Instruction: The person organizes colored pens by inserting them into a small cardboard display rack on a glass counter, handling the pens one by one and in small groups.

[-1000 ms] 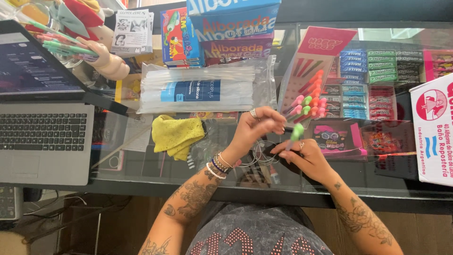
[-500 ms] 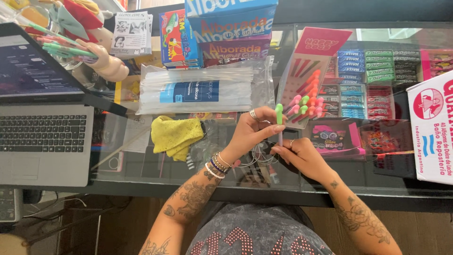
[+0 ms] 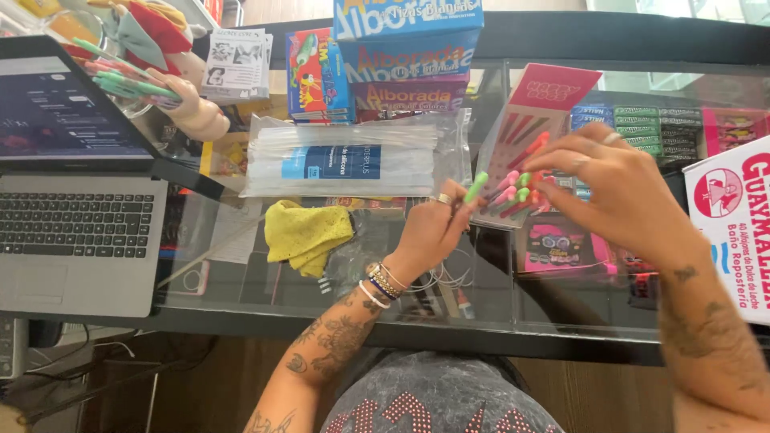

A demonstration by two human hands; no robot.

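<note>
From here I can't make out what the small pink, green and red-tipped sticks really are; they blur together under the right hand (image 3: 622, 192), whose spread fingers cover the lower part of the clear packet (image 3: 525, 144) with the pink header card, so I cannot tell whether that hand pinches anything or only touches the packet. The right forearm is cut off at the lower right edge, and a white carton (image 3: 734, 224) with a red round emblem is cropped by the right border. The left hand (image 3: 429, 232), ringed and wearing bracelets at the wrist, is closed, its fingertips pinching one green-tipped stick (image 3: 476, 188) that pokes upward just left of the packet and the right fingers. Behind the hands lies a clear plastic bag of pale translucent sticks (image 3: 353, 152) with a blue label, flat on the glass counter (image 3: 241, 297). Further back stand stacked blue and white boxes (image 3: 405, 56) and a colourful upright pack (image 3: 313, 72). Rows of green and blue flat packs (image 3: 642, 120) show beneath the glass at right. A crumpled yellow cloth (image 3: 307, 235) sits just left of the left hand, and an open grey laptop (image 3: 76, 224) fills the left side.
</note>
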